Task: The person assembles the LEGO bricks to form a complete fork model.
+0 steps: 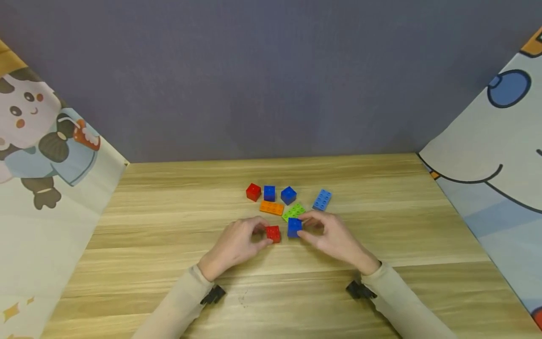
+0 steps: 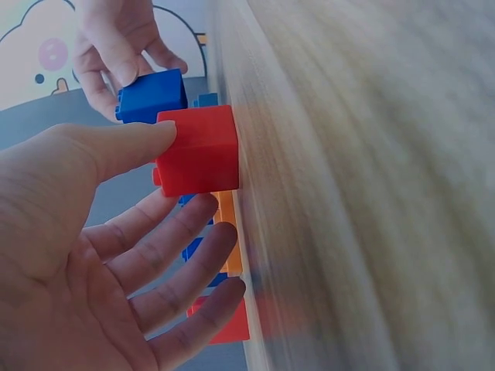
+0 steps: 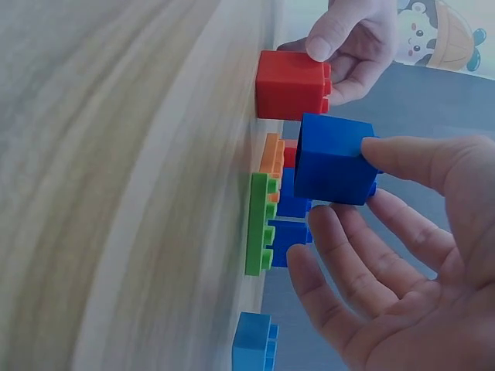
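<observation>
My left hand point(image 1: 238, 243) pinches a red toy brick point(image 1: 273, 234) between thumb and fingers, and in the left wrist view the brick's base is at the wooden surface. Just right of it, my right hand point(image 1: 336, 238) grips a blue toy brick point(image 1: 294, 228) by its right side. In the right wrist view this blue brick point(image 3: 336, 158) hangs above the table, its studs pointing up, with the thumb on one face. A small gap separates the two held bricks. Behind the blue one lies a flat lime-green brick point(image 1: 294, 212), partly covered by the right hand's fingers.
Beyond the hands sit another red brick point(image 1: 253, 192), two blue bricks, one of them point(image 1: 269, 193) beside the red, and a flat orange brick point(image 1: 272, 207). A flat light-blue brick point(image 1: 322, 200) lies farther right. The wooden table point(image 1: 169, 197) meets a grey back wall point(image 1: 271, 84).
</observation>
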`<state>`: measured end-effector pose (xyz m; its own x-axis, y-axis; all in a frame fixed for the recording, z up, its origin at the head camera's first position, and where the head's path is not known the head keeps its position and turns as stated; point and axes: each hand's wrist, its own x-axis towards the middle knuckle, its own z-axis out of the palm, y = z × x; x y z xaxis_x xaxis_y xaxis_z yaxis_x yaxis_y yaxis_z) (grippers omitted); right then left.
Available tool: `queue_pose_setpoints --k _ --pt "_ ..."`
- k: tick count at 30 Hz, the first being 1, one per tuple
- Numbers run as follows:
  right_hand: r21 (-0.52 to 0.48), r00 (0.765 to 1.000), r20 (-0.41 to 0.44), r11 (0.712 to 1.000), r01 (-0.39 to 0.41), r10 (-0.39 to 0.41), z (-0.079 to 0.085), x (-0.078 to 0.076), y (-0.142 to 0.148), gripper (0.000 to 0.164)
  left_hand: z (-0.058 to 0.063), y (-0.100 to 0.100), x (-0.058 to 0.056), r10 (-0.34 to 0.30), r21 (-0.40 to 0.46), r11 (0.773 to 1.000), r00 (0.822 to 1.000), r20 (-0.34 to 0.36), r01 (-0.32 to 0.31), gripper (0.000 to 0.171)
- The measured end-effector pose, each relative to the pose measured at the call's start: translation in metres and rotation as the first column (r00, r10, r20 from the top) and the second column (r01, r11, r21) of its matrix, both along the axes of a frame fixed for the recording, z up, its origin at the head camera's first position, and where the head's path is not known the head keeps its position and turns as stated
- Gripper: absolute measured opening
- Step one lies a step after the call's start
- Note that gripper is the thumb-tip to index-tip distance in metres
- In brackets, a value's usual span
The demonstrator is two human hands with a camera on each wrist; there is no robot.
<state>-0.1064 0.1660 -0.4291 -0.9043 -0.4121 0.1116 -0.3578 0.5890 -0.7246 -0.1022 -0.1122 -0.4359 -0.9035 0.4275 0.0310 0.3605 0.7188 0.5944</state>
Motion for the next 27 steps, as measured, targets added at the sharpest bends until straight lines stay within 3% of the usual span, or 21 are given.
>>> queue_pose_setpoints --k 19,27 --pt "0.003 1.0 -0.004 1.0 0.02 -0.02 0.011 -0.001 -0.008 0.033 0.0 0.002 -0.001 0.002 0.003 1.0 1.0 -0.005 -0.002 0.034" --pt "-0.049 1.0 0.009 0.999 -0.003 0.003 0.012 0.0 -0.013 0.033 0.002 0.003 -0.001 -0.002 -0.016 1.0 1.0 -0.004 0.002 0.032"
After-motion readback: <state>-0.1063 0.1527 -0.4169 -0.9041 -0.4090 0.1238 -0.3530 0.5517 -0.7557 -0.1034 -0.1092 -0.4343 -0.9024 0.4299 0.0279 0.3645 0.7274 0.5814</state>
